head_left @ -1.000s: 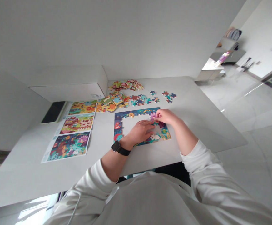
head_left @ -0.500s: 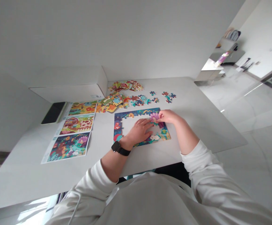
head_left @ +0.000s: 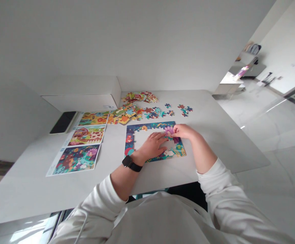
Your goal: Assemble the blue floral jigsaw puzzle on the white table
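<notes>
While your right hand (head_left: 184, 131) pinches a purple jigsaw piece (head_left: 169, 130) between fingers and thumb, at the top inner edge of the puzzle frame (head_left: 137, 127), your left hand (head_left: 152, 145) lies open and flat across the frame's bare white middle, just beside that piece. Loose pieces (head_left: 137, 113) lie beyond the frame on the white table (head_left: 213, 145); three picture sheets (head_left: 86, 135) lie left of it.

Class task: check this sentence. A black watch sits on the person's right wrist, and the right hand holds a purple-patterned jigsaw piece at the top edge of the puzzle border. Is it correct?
No: the black watch is on the left wrist, not the right, as the head view shows. The right hand does hold the purple-patterned jigsaw piece at the top edge of the puzzle border.
</notes>
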`<state>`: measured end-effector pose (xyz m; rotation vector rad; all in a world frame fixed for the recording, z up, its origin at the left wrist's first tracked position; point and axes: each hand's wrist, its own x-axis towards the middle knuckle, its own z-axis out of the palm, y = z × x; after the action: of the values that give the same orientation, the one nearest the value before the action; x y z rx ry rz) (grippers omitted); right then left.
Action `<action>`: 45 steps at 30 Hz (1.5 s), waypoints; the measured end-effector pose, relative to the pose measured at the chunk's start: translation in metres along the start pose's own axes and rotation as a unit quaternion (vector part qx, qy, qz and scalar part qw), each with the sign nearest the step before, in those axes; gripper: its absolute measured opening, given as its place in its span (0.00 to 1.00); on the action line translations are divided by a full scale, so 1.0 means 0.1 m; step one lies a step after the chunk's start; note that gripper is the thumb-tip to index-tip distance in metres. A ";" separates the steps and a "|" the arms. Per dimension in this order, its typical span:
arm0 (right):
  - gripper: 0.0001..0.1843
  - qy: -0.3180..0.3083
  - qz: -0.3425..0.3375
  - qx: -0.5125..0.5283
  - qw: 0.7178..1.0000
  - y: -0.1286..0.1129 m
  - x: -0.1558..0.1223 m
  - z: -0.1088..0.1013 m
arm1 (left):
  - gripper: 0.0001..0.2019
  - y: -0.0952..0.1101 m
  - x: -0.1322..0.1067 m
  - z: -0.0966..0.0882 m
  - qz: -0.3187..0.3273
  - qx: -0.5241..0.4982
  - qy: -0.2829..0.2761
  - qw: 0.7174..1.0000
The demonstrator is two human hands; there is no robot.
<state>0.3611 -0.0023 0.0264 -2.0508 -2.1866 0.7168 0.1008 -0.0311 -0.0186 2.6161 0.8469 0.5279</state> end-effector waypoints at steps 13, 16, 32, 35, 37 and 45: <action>0.08 0.018 -0.001 0.068 0.998 0.08 0.07 -0.01 | 0.20 0.08 0.03 -0.18 -0.008 -0.041 0.073 0.996; 0.09 0.103 0.021 0.104 0.989 0.14 0.12 -0.02 | 0.16 0.07 0.03 -0.40 -0.041 -0.086 0.190 0.977; 0.09 0.292 0.028 0.143 0.945 0.29 0.34 0.13 | 0.25 -0.61 -0.51 -1.03 -0.315 -0.100 0.347 0.878; 0.10 0.299 0.011 0.141 0.944 0.24 0.43 0.13 | 0.29 -0.57 -0.52 -1.02 -0.321 -0.102 0.327 0.883; 0.11 0.293 0.019 0.133 0.947 0.22 0.54 0.10 | 0.29 -0.51 -0.50 -1.00 -0.315 -0.093 0.306 0.894; 0.14 0.267 0.034 0.068 0.961 0.25 1.03 0.01 | 0.26 -0.41 -0.47 -0.93 -0.288 -0.060 0.232 0.927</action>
<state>0.3719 0.0963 -0.0117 -1.9627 -1.7246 0.2566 0.0045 -0.0097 0.0339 2.0004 1.5952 0.9926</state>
